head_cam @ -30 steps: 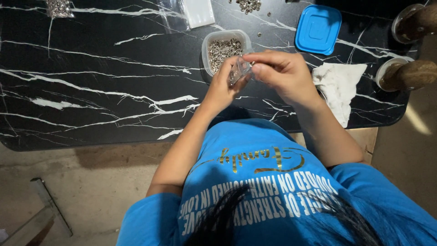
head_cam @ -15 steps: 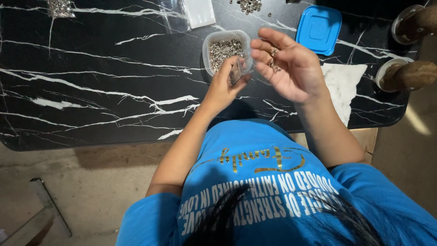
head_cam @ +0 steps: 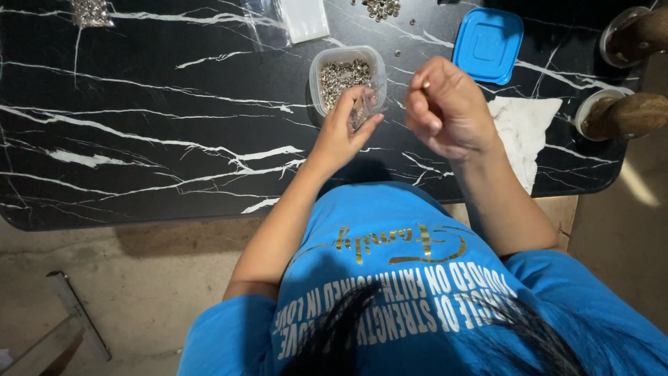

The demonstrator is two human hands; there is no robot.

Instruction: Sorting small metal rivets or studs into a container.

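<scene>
Since the moment before, my right hand (head_cam: 445, 108) had curled from an open palm into a loose fist, its grip closed on a tiny metal piece (head_cam: 425, 85) pinched at the fingertips, raised just right of the clear square plastic tub of small silvery metal eyelets (head_cam: 346, 75). My left hand (head_cam: 344, 129) rested at the tub's near edge, its grip closed around a small clear plastic bag (head_cam: 361, 111) tilted against the rim. The tub stood on the black desk with white marble veins (head_cam: 139, 139). A blue square plastic lid (head_cam: 488, 43) lay beyond my right hand, and a crumpled white cloth (head_cam: 523, 132) lay beside my right wrist.
</scene>
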